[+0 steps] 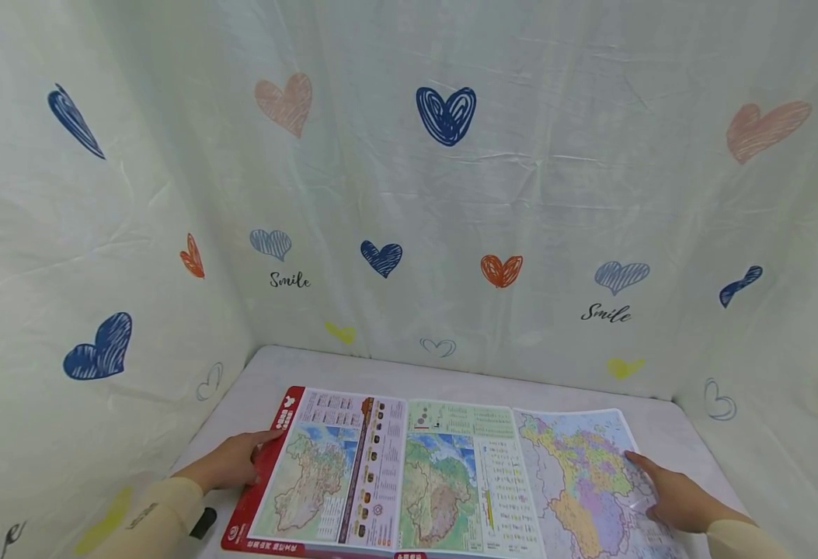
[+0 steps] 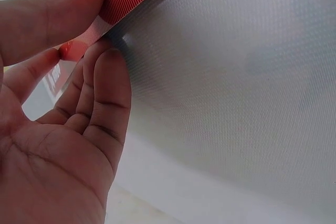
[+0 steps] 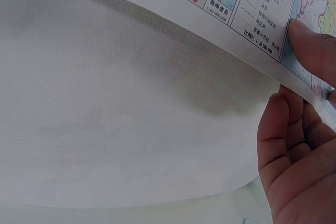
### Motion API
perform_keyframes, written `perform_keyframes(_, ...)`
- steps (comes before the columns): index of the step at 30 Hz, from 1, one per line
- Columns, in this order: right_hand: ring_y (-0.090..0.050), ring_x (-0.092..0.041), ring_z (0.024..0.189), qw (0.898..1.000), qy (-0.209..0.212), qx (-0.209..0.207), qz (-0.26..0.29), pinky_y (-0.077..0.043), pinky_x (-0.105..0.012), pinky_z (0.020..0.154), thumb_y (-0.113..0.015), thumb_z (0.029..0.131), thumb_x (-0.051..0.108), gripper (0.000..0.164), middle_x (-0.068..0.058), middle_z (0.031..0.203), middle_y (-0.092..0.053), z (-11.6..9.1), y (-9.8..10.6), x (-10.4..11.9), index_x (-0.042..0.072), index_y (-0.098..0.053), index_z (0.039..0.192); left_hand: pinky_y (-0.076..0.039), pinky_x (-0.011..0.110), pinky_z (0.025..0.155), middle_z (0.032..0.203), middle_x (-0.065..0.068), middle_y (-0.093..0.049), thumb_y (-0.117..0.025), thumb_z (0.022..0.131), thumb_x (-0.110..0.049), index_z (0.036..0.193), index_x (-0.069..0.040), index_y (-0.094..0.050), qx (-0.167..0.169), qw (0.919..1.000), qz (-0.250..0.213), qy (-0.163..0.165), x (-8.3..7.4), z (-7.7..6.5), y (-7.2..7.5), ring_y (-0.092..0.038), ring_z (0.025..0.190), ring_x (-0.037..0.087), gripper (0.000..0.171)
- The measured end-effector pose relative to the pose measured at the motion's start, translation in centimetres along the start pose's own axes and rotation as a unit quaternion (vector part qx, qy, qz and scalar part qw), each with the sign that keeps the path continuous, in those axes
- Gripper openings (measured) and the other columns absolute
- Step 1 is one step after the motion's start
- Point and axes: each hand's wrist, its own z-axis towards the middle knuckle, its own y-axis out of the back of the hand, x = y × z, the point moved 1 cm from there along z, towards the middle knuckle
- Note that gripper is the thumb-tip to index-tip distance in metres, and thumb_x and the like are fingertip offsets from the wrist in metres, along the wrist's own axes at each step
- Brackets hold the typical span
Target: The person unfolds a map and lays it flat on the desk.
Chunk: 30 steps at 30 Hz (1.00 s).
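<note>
A three-panel folding map (image 1: 402, 473) with a red left border lies spread over the white table. My left hand (image 1: 230, 460) pinches its red left edge; in the left wrist view the thumb (image 2: 63, 17) lies on top and the curled fingers (image 2: 110, 87) are underneath. At the opposite end, my right hand (image 1: 684, 497) grips the right edge of the panel with a colourful regional map (image 1: 583, 481). The right wrist view shows that thumb (image 3: 315, 51) over the printed side, fingers (image 3: 275, 135) below. Both edges are lifted slightly off the surface.
The white table (image 1: 374, 374) has rounded far corners and shows behind the map. A pale curtain (image 1: 409, 194) printed with hearts and "Smile" surrounds it at the back and both sides. A small dark object (image 1: 203, 523) is beside the left sleeve.
</note>
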Motion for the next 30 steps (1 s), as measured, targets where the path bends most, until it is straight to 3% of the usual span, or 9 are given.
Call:
perform_keyframes(13,-0.063,-0.04,0.096,1.0,0.018,-0.01,0.0,-0.043,-0.067,0.087,-0.084,0.071,0.006,0.084,-0.035,0.116,-0.059,-0.8,0.5,0.4,-0.007,-0.042,0.142,-0.056,0.034,0.061,0.082,0.008,-0.053,-0.083,0.067,0.003,0.144,0.003,-0.048,-0.007,0.9999,0.012,0.002,0.0,-0.1,-0.1,-0.053,0.072,0.021,0.085)
perform_keyframes(16,-0.062,-0.032,0.088,1.0,0.016,-0.006,0.006,-0.047,-0.063,0.084,-0.085,0.072,0.011,0.083,-0.023,0.101,-0.065,-0.8,0.5,0.1,-0.008,-0.042,0.141,-0.056,0.034,0.061,0.083,0.008,-0.053,-0.084,0.066,0.001,0.144,0.003,-0.048,-0.011,0.9998,0.018,0.003,0.1,-0.1,-0.1,-0.054,0.071,0.021,0.086)
perform_keyframes(19,-0.056,-0.024,0.077,1.0,0.008,-0.002,0.011,-0.05,-0.054,0.076,-0.084,0.074,0.016,0.083,-0.009,0.087,-0.061,-0.7,0.5,-0.2,-0.008,-0.042,0.141,-0.056,0.034,0.062,0.084,0.008,-0.054,-0.085,0.066,-0.001,0.142,0.003,-0.05,-0.016,0.9995,0.026,0.003,0.1,-0.2,0.1,-0.053,0.073,0.021,0.084)
perform_keyframes(24,-0.051,-0.02,0.069,1.0,0.019,-0.015,0.014,-0.047,-0.043,0.067,-0.079,0.079,0.014,0.073,-0.004,0.077,-0.054,-0.7,0.8,-0.6,-0.009,-0.044,0.14,-0.054,0.035,0.064,0.084,0.007,-0.055,-0.084,0.071,-0.005,0.137,0.004,-0.055,-0.027,0.9986,0.045,0.0,-0.1,-0.2,0.4,-0.052,0.075,0.021,0.073)
perform_keyframes(30,-0.054,-0.022,0.073,0.999,0.034,-0.026,-0.001,-0.049,-0.048,0.071,-0.077,0.082,0.017,0.068,-0.005,0.083,-0.059,-0.6,1.9,-0.3,-0.011,-0.047,0.136,-0.054,0.044,0.075,0.092,0.008,-0.057,-0.082,0.08,-0.017,0.137,0.002,-0.056,-0.047,0.9955,0.081,-0.01,-0.6,0.0,1.0,-0.055,0.082,0.022,0.065)
